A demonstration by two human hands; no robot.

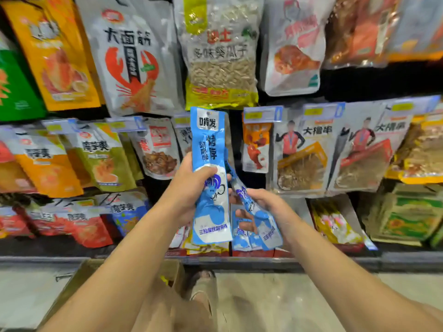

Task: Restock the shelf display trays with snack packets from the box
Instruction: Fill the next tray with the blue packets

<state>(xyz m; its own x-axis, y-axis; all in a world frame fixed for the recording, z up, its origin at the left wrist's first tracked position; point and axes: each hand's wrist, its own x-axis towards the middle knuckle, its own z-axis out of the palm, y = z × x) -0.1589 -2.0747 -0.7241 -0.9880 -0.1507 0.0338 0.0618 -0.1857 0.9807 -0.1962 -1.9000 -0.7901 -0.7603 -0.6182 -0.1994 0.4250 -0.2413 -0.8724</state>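
My left hand (189, 188) grips a long blue and white snack packet (209, 149) upright in front of the middle shelf. My right hand (259, 207) holds more blue and white packets (261, 228) of the same kind, tilted, just to the right and lower. The two hands are close together, nearly touching. A brown cardboard box (81, 281) stands on the floor below my left forearm; its inside is mostly hidden by my arm.
Hanging snack bags fill the shelves: a lobster bag (129, 65), a sunflower seed bag (219, 61), skewer packs (302, 154). Low display trays (335, 226) hold packets at the bottom shelf. A metal shelf edge (359, 261) runs across. My foot (203, 291) is beside the box.
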